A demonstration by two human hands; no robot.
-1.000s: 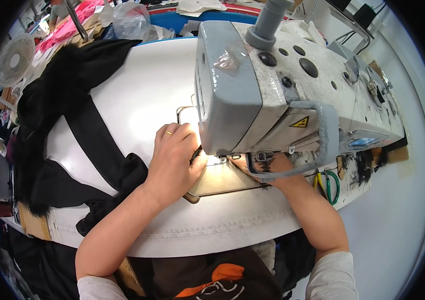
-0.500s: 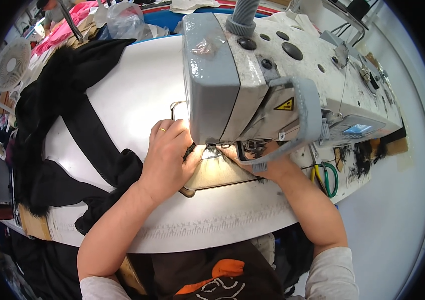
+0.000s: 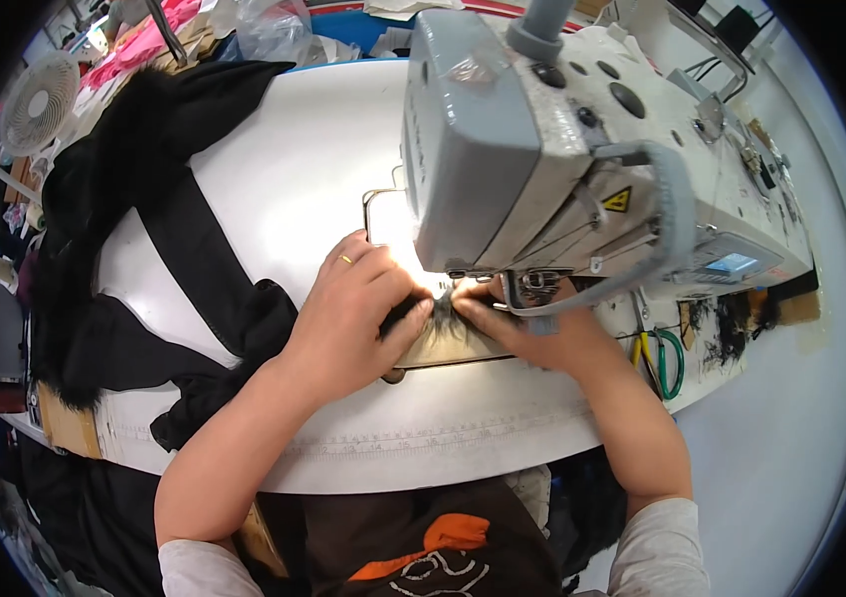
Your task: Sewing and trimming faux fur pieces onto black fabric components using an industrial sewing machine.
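Observation:
My left hand [image 3: 359, 323] grips a small piece of dark fur and fabric [image 3: 442, 320] just below the needle area of the grey-and-white sewing machine [image 3: 475, 149], fingers curled and thumb pressed in. My right hand [image 3: 532, 333] pinches the other side of that piece under the machine head, its fingertips partly hidden by the grey guard [image 3: 672, 229]. Loose dark hairs spread between both thumbs over the lit tan plate [image 3: 458, 348]. A long black fur-trimmed garment [image 3: 184, 239] lies bunched on the white worktop [image 3: 304, 119], left of my left hand.
Green-handled scissors [image 3: 672, 363] and yellow-handled snips [image 3: 639, 353] lie right of my right forearm, near black fur scraps [image 3: 732, 318]. A white fan [image 3: 40, 104] stands far left. Pink fabric [image 3: 139, 50] and plastic bags [image 3: 279, 30] are at the back, where another person is partly visible.
Both hands have shifted slightly, my left thumb moving rightward toward the needle. More of the dark fur now shows between the thumbs. The machine's position in the picture has shifted slightly.

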